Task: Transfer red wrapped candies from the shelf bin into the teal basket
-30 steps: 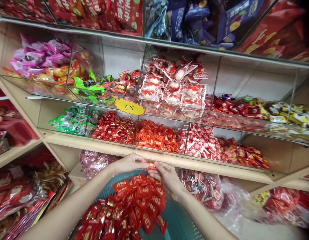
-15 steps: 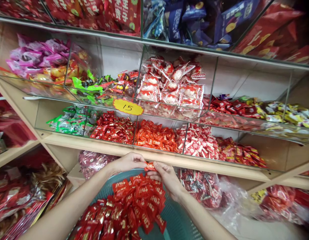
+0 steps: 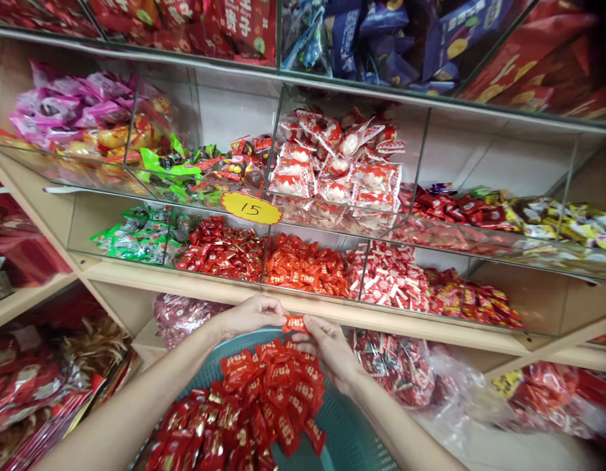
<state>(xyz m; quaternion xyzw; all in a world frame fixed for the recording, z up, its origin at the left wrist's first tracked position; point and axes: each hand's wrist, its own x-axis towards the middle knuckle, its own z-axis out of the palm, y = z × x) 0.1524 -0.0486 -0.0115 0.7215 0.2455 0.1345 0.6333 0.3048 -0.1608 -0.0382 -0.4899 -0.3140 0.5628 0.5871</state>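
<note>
One small red-wrapped candy (image 3: 293, 324) with pale lettering is stretched between my two hands, above the far rim of a teal basket. My left hand (image 3: 251, 315) pinches its left end; my right hand (image 3: 329, 347) grips the right end between thumb and fingers. Below them, the teal plastic basket (image 3: 354, 418) holds a heap of red-wrapped candies (image 3: 263, 399), some with gold markings toward the left. Similar orange-red candies (image 3: 305, 265) fill a shelf compartment just beyond my hands.
Clear-fronted shelf bins hold wrapped sweets, including white-and-red ones (image 3: 335, 176) and pink-and-white ones (image 3: 388, 278). A yellow price tag (image 3: 251, 208) reads 15. The wooden shelf edge (image 3: 405, 320) runs just behind my hands. Bagged sweets (image 3: 393, 369) lie beneath it, right of the basket.
The candy lies a little straighter and flatter between my fingers, and my right hand has shifted slightly to the right. Both hands keep hold of it.
</note>
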